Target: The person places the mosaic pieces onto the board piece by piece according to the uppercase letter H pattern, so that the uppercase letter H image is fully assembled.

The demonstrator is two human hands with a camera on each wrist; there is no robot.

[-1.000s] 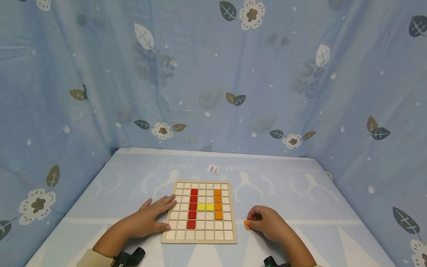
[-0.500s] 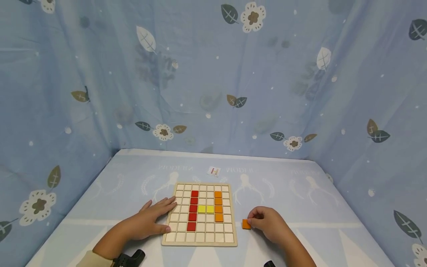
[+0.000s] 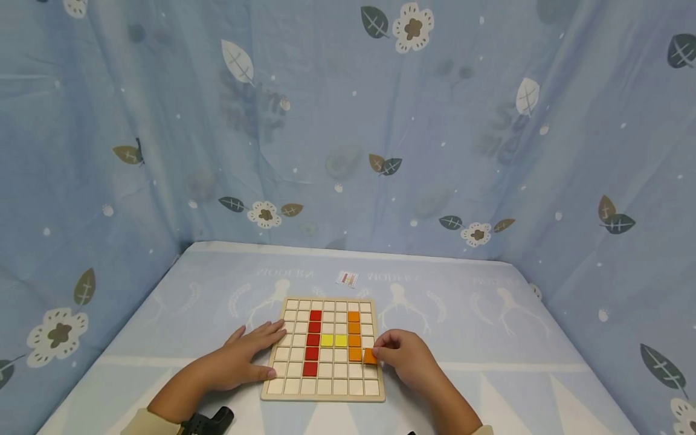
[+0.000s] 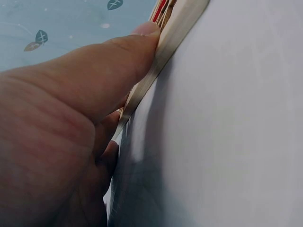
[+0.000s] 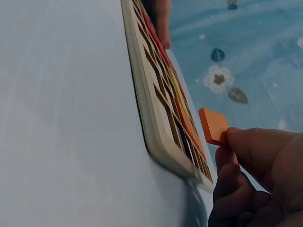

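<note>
A wooden grid board lies flat on the table, its squares mostly pale. A column of red tiles, a pair of yellow tiles and a column of orange tiles sit in it. My left hand rests on the board's left edge with fingers spread and fairly straight; the left wrist view shows its thumb against the rim. Between thumb and fingertips my right hand pinches a loose orange tile, held just above the board's right side.
Behind the board lies a small printed card with a coloured grid pattern. The table wears a pale patterned cloth. Blue floral curtains hang along the back and both sides.
My right hand has lifted the loose orange tile from the table right of the board and carried it left, over the board's right edge. The left hand stays in place.
</note>
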